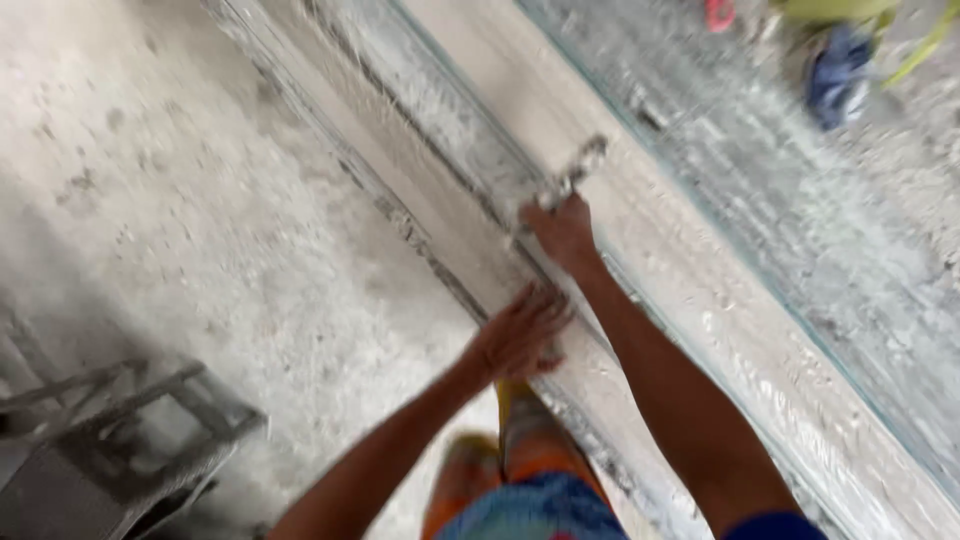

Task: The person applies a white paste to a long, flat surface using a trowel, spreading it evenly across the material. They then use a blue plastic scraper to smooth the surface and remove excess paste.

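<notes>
The whole view is motion-blurred, so edges and fine detail are soft. At the upper right corner, a blue object (838,66), a yellow-green shape (850,10) and a small red item (718,14) are too smeared to identify, and the last two are cut off by the frame edge. The forearms enter from the bottom edge; the person's body is cut off apart from a strip of blue and orange clothing (530,500).

The largest surface is the pale, dusty concrete floor (180,200), which fills the left half. A long cement-coated ledge (700,290) runs diagonally from the upper left to the lower right, with raised ribs and a wet grey band along its far side. A dark metal frame (120,420), possibly a stool or stand, sits at the lower left, partly cut off.

The right hand (563,232) reaches forward along the ledge, arm extended. Its fingers are clenched around the handle of a mortar-caked hand tool (575,172), probably a trowel; the blade shape cannot be made out. The tool lies against the ledge surface, pointing away from the person towards the upper right.

The left hand (520,335) rests lower on the near edge of the ledge, just behind the right hand. Its fingers are spread and pressed flat on the surface, grasping nothing.
</notes>
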